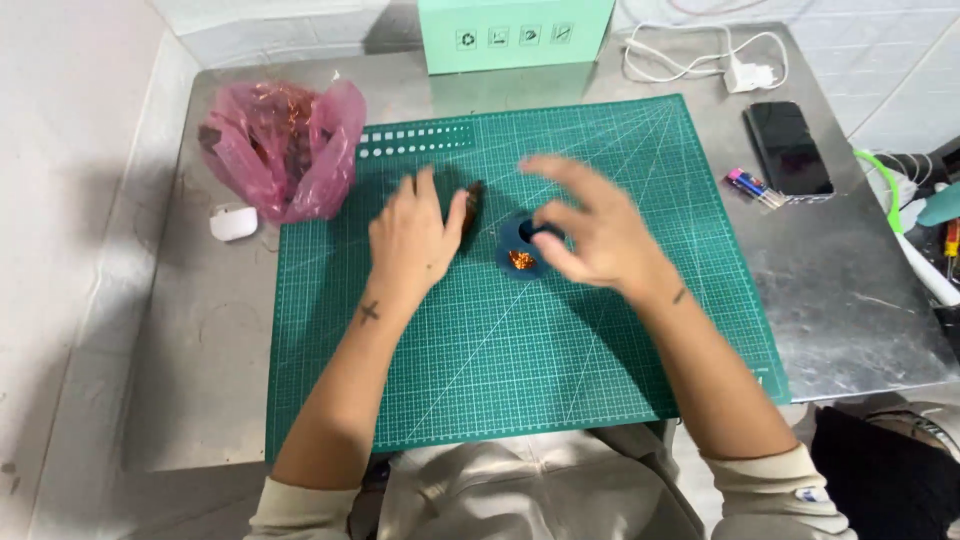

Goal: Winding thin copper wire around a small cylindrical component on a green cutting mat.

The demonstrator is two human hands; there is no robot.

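Here my left hand (412, 235) lies flat, fingers loose, beside a dark brown piece (473, 206); my blurred right hand (590, 232) hovers spread above the blue disc (520, 254).

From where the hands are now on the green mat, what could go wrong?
1. The right hand is motion-blurred above the small dark blue round holder with copper-coloured bits; a fast sweep might knock it and scatter them.
2. The left hand covers most of the dark brown object, so the grip can't be checked.
3. The open pink plastic bag sits at the green cutting mat's corner and could spill.
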